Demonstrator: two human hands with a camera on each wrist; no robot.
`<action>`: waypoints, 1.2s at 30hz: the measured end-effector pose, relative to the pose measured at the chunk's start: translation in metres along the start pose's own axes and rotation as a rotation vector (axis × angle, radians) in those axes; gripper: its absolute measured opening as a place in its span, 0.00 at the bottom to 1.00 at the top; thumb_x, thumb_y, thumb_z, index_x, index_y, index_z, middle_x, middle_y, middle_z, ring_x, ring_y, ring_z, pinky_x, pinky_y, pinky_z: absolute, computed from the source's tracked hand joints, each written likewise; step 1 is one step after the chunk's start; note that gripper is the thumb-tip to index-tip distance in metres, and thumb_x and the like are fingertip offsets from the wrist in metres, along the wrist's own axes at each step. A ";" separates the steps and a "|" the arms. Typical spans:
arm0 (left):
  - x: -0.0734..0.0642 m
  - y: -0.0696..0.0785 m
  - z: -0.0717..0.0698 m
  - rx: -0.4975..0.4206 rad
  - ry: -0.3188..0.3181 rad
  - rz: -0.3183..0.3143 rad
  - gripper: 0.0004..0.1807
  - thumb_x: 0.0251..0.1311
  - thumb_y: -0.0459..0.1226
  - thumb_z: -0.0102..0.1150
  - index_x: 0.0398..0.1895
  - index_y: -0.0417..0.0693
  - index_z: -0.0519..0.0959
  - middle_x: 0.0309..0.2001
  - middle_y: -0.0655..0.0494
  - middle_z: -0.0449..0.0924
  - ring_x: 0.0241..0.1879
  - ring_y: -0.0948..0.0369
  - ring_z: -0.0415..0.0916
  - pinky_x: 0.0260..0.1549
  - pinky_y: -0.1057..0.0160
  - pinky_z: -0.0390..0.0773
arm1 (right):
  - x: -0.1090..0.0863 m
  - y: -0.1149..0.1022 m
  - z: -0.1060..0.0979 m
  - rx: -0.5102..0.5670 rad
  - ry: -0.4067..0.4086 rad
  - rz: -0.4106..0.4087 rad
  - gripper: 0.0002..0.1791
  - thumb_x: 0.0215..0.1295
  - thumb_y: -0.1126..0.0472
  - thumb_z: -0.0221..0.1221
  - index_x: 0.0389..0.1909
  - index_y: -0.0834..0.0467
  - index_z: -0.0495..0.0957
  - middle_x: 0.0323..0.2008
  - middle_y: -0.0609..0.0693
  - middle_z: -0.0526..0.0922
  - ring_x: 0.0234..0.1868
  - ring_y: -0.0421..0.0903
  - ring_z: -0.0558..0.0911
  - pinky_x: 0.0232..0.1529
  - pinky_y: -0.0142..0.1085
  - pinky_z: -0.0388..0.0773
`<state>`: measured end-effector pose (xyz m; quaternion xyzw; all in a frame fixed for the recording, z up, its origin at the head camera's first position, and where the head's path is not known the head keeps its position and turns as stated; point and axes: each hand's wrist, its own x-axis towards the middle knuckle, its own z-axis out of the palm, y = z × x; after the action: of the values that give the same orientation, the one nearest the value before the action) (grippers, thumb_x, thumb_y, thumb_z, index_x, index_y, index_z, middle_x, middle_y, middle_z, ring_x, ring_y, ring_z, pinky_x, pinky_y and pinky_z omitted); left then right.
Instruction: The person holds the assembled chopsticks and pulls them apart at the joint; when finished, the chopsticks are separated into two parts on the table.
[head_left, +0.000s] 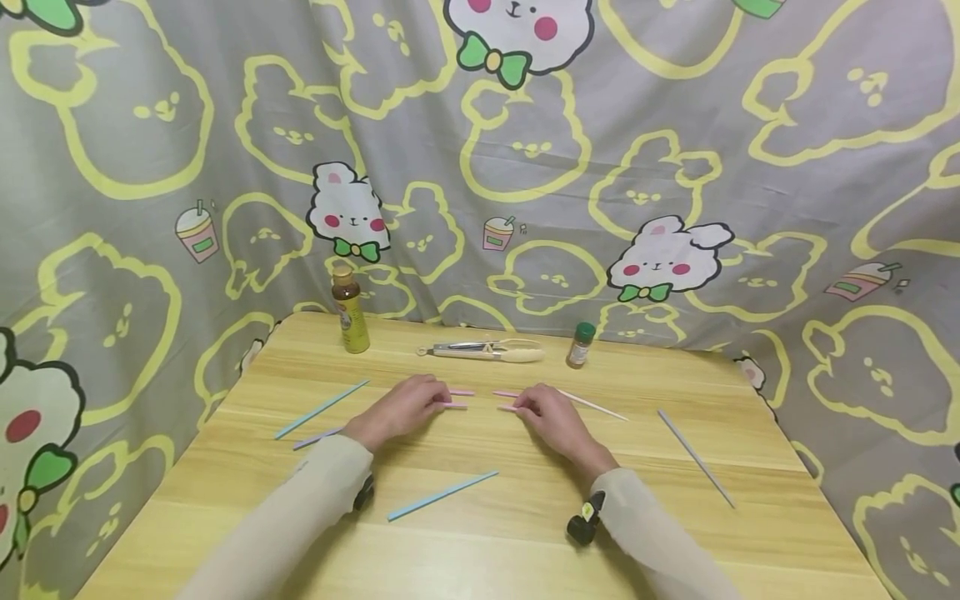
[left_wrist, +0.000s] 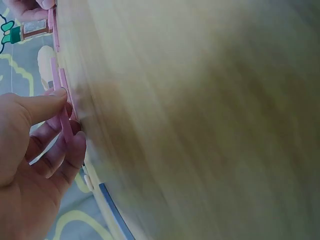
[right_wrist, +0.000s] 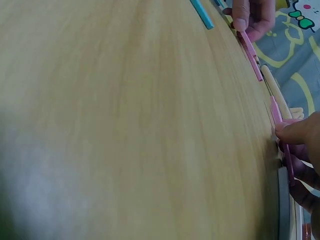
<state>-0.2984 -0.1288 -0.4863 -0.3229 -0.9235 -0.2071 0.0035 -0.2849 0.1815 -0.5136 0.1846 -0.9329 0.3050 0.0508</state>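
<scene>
My left hand [head_left: 408, 400] pinches a slim pink stick [left_wrist: 66, 122] between thumb and fingertips, close over the wooden table. A second pink stick [head_left: 462, 392] runs alongside it on the far side, its other end hidden by that hand. Facing it across a small gap, my right hand [head_left: 551, 412] pinches another pink stick [right_wrist: 276, 110] by its middle. One more pink stick [head_left: 504, 393] pokes out behind the right fingers. Beyond the right hand lies a white stick [head_left: 596, 406]. Partly behind the left wrist is a purple stick [head_left: 317, 438].
Blue sticks lie at the left [head_left: 322, 409] and front middle [head_left: 442, 495]; a purple stick [head_left: 696, 458] lies at the right. Along the back stand a yellow-labelled bottle [head_left: 351, 312] and a green-capped jar [head_left: 581, 346], with tongs [head_left: 480, 350] between them. A patterned curtain [head_left: 420, 150] hangs behind.
</scene>
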 end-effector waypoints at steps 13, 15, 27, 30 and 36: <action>0.002 -0.003 0.002 0.016 0.012 -0.038 0.04 0.74 0.33 0.68 0.47 0.48 0.88 0.43 0.56 0.85 0.46 0.56 0.82 0.54 0.52 0.85 | 0.007 -0.002 0.008 -0.023 0.017 -0.029 0.02 0.73 0.62 0.71 0.42 0.54 0.90 0.38 0.45 0.85 0.41 0.42 0.82 0.48 0.43 0.83; 0.001 -0.002 0.002 0.017 0.013 -0.040 0.04 0.74 0.33 0.68 0.48 0.48 0.88 0.43 0.56 0.85 0.47 0.56 0.82 0.54 0.52 0.85 | 0.007 -0.002 0.008 -0.020 0.015 -0.028 0.02 0.73 0.63 0.71 0.42 0.53 0.90 0.37 0.45 0.85 0.41 0.42 0.82 0.47 0.42 0.83; -0.029 0.004 -0.012 -0.026 0.015 -0.103 0.09 0.77 0.40 0.66 0.54 0.48 0.87 0.47 0.56 0.86 0.50 0.58 0.83 0.55 0.52 0.85 | 0.007 -0.001 0.008 0.001 -0.013 -0.010 0.03 0.73 0.64 0.70 0.43 0.53 0.89 0.39 0.45 0.84 0.42 0.41 0.81 0.49 0.42 0.83; -0.046 0.013 -0.012 -0.063 -0.036 -0.094 0.11 0.77 0.41 0.66 0.55 0.48 0.87 0.46 0.60 0.86 0.48 0.61 0.82 0.54 0.54 0.85 | 0.007 0.000 0.008 -0.003 -0.019 -0.010 0.03 0.74 0.64 0.69 0.44 0.53 0.89 0.39 0.45 0.84 0.42 0.40 0.81 0.49 0.42 0.82; -0.077 0.031 -0.004 -0.119 -0.097 -0.025 0.10 0.75 0.45 0.68 0.52 0.52 0.87 0.42 0.66 0.84 0.43 0.68 0.79 0.48 0.62 0.84 | 0.007 0.001 0.007 -0.010 -0.023 -0.005 0.03 0.74 0.63 0.69 0.43 0.53 0.89 0.40 0.45 0.85 0.42 0.41 0.81 0.49 0.42 0.82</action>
<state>-0.2191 -0.1546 -0.4819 -0.3207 -0.9126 -0.2458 -0.0631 -0.2917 0.1759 -0.5182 0.1903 -0.9344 0.2981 0.0416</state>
